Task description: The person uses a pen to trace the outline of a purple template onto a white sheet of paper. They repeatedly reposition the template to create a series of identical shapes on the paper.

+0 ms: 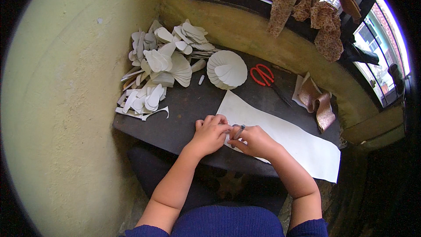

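Note:
A long white sheet point(285, 134) lies slantwise over the dark tabletop, its right end reaching past the near edge. My left hand point(210, 134) is closed, with bent fingers pressed on the sheet's left edge; what lies under the fingertips is hidden. Close beside it, my right hand point(254, 141) pinches a grey pen point(239, 132) over the same edge. The pen's tip is hidden by the fingers. Beyond the sheet stands a round stack of white cut pieces point(226, 70), fanned out, with a petal-shaped piece on top. Right of it lie red-handled scissors point(262, 75), blades toward the sheet.
Piles of white cut pieces point(158, 59) cover the table's far left corner by the yellow wall point(79, 96). A small white stick point(201, 80) lies near them. Shiny brownish strips point(323, 109) rest at the right. Spotted fabric point(326, 26) hangs from the barred window.

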`<act>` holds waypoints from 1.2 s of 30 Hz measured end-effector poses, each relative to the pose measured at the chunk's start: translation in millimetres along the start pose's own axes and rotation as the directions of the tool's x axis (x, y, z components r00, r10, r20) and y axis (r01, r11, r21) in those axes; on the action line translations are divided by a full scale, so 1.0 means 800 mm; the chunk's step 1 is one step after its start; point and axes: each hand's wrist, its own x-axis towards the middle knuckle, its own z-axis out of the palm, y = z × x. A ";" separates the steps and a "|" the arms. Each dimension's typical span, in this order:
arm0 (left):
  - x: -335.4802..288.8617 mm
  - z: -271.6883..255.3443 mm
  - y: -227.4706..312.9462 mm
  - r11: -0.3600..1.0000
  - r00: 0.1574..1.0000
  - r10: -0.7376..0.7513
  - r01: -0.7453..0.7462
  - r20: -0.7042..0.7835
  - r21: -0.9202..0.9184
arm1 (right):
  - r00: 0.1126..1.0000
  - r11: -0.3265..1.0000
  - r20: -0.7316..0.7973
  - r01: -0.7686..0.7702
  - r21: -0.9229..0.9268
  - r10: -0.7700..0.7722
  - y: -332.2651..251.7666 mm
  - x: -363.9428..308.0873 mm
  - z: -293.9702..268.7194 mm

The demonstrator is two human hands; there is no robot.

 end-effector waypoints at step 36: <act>-0.002 0.000 -0.001 1.000 1.000 0.000 0.000 0.000 0.008 | 0.999 0.999 0.003 -0.040 0.003 0.040 -0.006 -0.004 0.001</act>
